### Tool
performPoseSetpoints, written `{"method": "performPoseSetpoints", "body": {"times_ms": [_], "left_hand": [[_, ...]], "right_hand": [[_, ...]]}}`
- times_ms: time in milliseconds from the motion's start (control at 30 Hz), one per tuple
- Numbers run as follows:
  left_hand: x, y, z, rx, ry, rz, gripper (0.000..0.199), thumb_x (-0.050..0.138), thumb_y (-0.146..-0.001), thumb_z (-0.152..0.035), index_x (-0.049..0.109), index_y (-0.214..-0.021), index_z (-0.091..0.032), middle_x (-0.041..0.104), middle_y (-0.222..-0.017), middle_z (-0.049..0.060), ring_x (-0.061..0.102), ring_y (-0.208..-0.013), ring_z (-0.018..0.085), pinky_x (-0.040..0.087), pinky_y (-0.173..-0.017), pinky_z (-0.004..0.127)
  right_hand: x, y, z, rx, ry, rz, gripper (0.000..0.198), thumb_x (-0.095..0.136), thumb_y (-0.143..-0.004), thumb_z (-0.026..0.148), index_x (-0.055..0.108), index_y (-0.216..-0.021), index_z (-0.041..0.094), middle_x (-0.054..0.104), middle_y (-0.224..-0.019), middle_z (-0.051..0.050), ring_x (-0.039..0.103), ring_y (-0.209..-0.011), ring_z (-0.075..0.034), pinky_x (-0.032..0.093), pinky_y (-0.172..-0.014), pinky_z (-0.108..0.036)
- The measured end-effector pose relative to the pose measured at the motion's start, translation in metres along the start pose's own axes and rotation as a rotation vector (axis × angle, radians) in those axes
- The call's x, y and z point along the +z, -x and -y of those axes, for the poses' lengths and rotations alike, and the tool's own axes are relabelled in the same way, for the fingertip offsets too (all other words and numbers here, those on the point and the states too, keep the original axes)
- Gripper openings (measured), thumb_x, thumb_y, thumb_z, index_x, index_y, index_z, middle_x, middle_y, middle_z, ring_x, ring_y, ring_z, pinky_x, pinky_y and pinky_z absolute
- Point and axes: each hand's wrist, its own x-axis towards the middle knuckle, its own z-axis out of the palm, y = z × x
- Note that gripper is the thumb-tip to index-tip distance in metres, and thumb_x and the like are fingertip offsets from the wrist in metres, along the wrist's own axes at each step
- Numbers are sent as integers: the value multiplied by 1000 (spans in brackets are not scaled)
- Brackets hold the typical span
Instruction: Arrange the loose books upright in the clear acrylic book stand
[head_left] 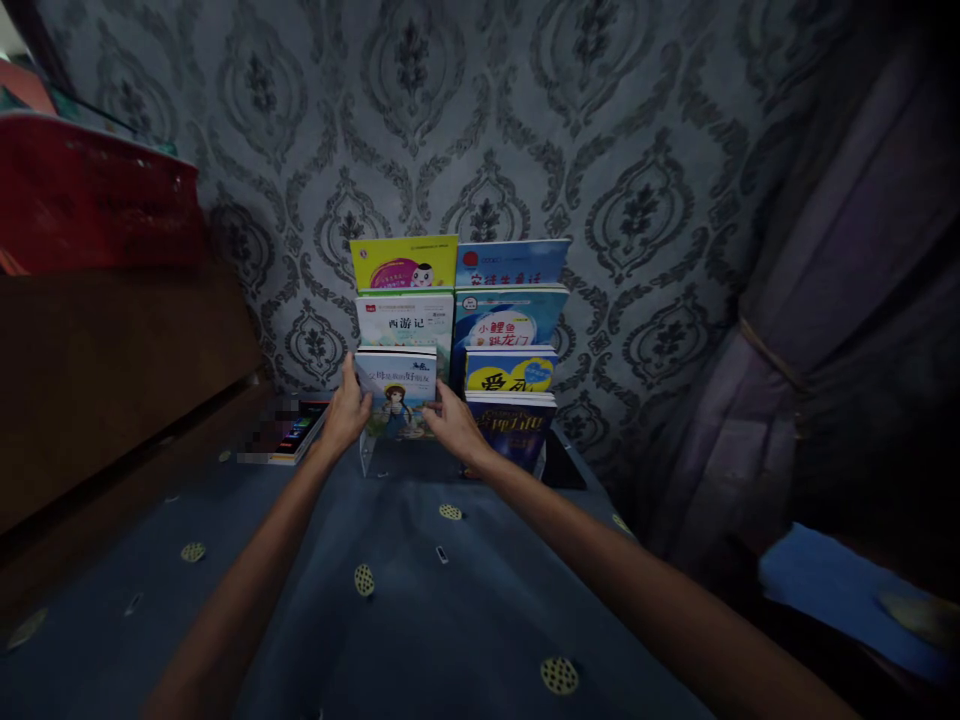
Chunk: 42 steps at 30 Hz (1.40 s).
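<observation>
Between my two hands is a book (398, 400) with a girl on its cover, upright at the front left of a stepped stand of books. My left hand (347, 410) grips its left edge, and my right hand (455, 420) has its right edge between thumb and fingers. Behind it rise a white-topped book (405, 320) and a yellow book (403, 262). The right column holds a blue book (514, 262), a second blue book (510, 315), a yellow-and-blue book (514, 372) and a dark purple book (514, 430). A clear stand edge (365, 455) shows at lower left.
Dark blue cloth (405, 640) with seed-pod prints covers the surface. Further books (296, 435) lie flat at left, beside a brown wooden panel (112, 370) with a red bag (97, 190) above. A dark flat object (562, 465) lies right of the stand; a curtain (795, 330) hangs beyond.
</observation>
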Motion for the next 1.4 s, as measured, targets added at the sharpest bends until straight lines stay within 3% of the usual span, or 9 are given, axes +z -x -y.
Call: {"method": "performPoseSetpoints", "body": {"times_ms": [167,467,700,833,1000,1200,1400], "left_hand": [[3,4,9,-14,45,15,81,48,-86,-14,13,-158,-10,58,-142,23,59,-131,29,46,-111,51],[3,24,38,-68,120,35,66,46,-86,-11,33,-151,-13,65,-132,17,66,-121,25,51,-106,47],[8,29,34,2,172,16,67,47,-88,-13,29,-153,-17,63,-135,16,65,-120,25,51,-106,48],[13,44,33,38,22,48,67,45,-89,-11,28,-153,-14,58,-142,18,59,-128,24,47,-110,44],[3,72,61,-180,-425,203,57,39,-95,-16,35,-152,-12,52,-150,16,49,-140,22,42,-115,36],[-30,83,117,-417,-626,254,64,52,-92,-30,41,-147,0,38,-157,32,29,-151,43,21,-120,66],[-57,86,154,-526,-795,526,75,46,-94,-53,33,-156,-12,33,-162,25,28,-153,39,22,-115,74]], "right_hand": [[3,-1,-5,7,-24,-19,64,54,-83,17,45,-146,15,62,-140,-16,69,-112,-26,55,-99,-42],[9,-1,-25,-1,-56,-12,63,55,-84,17,46,-146,16,60,-142,-16,68,-115,-25,55,-101,-42],[19,3,-39,-37,-80,-66,63,56,-84,18,46,-146,15,58,-143,-19,67,-119,-29,53,-104,-49],[23,20,-40,-70,-75,-110,64,57,-86,21,45,-148,14,54,-145,-21,67,-120,-31,54,-104,-48],[34,80,-49,-149,-80,9,52,49,-94,26,49,-146,22,63,-134,-14,69,-115,-27,60,-91,-43],[60,147,-77,-150,-39,162,46,47,-95,22,56,-140,25,70,-121,-11,70,-109,-24,59,-94,-43],[75,163,-99,-166,3,117,38,48,-94,23,65,-128,23,67,-129,-14,65,-120,-27,55,-101,-50]]}}
